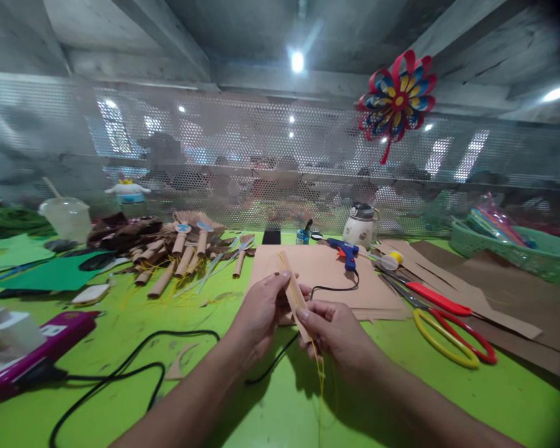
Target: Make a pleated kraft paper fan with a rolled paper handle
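String (322, 374), yellow, hangs from the brown paper strip (294, 296) we pinch with left hand (260, 308) and right hand (332, 326) above the green table (256, 417). Past our hands we have scissors (441, 298) at right, paper tubes (184, 261) at left, and a blue glue gun (348, 250) on stacked paper (378, 286), its cord (333, 289) running behind our grip.

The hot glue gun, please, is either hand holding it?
No, the hot glue gun rests on brown paper; left hand and right hand hold a paper strip.

paper strip (295, 301) in both hands (338, 326), paper stack (382, 291) behind, glue gun (348, 250) on it, scissors (420, 303) right
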`<state>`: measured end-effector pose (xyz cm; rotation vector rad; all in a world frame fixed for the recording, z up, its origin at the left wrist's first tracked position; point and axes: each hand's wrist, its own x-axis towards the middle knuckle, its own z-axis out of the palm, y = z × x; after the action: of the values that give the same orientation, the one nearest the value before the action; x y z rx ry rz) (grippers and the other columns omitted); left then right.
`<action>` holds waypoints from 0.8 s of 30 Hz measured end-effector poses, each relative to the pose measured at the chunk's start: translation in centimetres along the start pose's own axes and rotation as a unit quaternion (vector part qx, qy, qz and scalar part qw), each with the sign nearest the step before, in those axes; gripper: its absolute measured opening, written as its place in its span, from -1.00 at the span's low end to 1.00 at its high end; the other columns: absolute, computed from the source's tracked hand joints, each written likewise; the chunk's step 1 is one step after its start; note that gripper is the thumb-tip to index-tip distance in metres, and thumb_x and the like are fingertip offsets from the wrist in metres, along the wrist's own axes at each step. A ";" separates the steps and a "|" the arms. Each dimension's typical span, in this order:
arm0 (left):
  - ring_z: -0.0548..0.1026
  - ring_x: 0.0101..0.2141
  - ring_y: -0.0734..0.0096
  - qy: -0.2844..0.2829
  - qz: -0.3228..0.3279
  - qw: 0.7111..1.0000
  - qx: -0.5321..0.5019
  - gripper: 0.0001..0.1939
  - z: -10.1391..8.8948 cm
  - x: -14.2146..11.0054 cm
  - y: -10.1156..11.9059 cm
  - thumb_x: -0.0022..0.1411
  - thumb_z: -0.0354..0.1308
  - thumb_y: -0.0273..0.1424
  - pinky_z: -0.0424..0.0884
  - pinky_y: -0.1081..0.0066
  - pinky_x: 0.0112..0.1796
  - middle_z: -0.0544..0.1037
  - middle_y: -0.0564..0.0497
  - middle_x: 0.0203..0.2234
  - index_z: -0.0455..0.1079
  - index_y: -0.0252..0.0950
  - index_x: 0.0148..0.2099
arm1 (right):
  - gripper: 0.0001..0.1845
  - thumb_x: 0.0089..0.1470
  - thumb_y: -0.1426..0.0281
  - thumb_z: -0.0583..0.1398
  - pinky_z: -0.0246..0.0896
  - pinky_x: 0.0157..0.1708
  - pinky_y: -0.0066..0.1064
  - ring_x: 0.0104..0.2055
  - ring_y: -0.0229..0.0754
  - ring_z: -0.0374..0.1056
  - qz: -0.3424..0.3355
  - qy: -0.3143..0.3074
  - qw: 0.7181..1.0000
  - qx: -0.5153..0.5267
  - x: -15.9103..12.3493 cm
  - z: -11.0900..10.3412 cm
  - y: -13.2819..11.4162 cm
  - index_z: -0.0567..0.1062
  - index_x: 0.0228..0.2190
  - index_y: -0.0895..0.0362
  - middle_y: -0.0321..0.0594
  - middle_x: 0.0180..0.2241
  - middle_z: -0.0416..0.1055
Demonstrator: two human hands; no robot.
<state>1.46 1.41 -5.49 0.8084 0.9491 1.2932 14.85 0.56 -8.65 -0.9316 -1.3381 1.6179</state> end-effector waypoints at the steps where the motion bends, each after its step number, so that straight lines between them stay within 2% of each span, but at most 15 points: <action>1: 0.53 -0.50 0.37 -0.003 -0.002 1.000 0.002 -0.80 0.0 0.0 0.1 0.24 0.09 -0.36 0.42 0.42 -0.44 0.61 -0.12 -0.42 0.42 -0.38 -0.18 | -0.55 -0.06 0.06 0.31 0.04 -0.69 -0.57 -0.72 -0.42 0.20 0.000 0.001 1.000 0.000 0.0 0.0 0.0 0.47 -0.41 0.24 -0.32 -0.66 0.38; 9: 0.53 -0.45 0.36 -0.033 -0.007 0.998 0.045 -0.78 -0.2 0.0 0.1 0.21 0.16 -0.33 0.44 0.37 -0.38 0.61 -0.18 -0.33 0.40 -0.40 -0.17 | -0.59 -0.03 0.10 0.30 0.05 -0.69 -0.57 -0.72 -0.42 0.20 -0.006 -0.002 1.000 0.007 0.0 -0.2 -0.1 0.45 -0.44 0.23 -0.32 -0.66 0.39; 14: 0.53 -0.44 0.36 -0.045 -0.008 0.998 0.050 -0.79 -0.3 0.2 -0.3 0.19 0.20 -0.32 0.43 0.38 -0.36 0.59 -0.16 -0.36 0.43 -0.41 -0.24 | -0.57 -0.02 0.08 0.30 0.05 -0.69 -0.59 -0.71 -0.42 0.22 -0.004 -0.002 1.000 0.009 -0.1 -0.2 -0.2 0.45 -0.43 0.23 -0.31 -0.65 0.40; 19: 0.50 -0.48 0.40 -0.018 -0.006 0.999 0.026 -0.77 -0.5 0.4 -0.5 0.15 0.22 -0.29 0.39 0.43 -0.40 0.57 -0.11 -0.45 0.46 -0.41 -0.30 | -0.56 -0.06 0.06 0.31 0.05 -0.69 -0.58 -0.71 -0.42 0.21 -0.001 -0.004 1.000 0.010 -0.1 0.0 -0.2 0.46 -0.43 0.22 -0.33 -0.66 0.39; 24: 0.46 -0.52 0.46 0.000 -0.007 1.000 0.017 -0.76 -0.6 0.4 -0.3 0.16 0.21 -0.33 0.35 0.48 -0.47 0.56 -0.03 -0.47 0.48 -0.37 -0.16 | -0.55 -0.05 0.05 0.30 0.04 -0.69 -0.56 -0.71 -0.40 0.21 0.004 -0.009 1.000 0.006 -0.3 0.3 -0.1 0.46 -0.43 0.22 -0.31 -0.65 0.41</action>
<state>1.06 1.72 -6.05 0.8278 0.9779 1.2685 14.69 0.22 -8.52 -0.9183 -1.3360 1.6434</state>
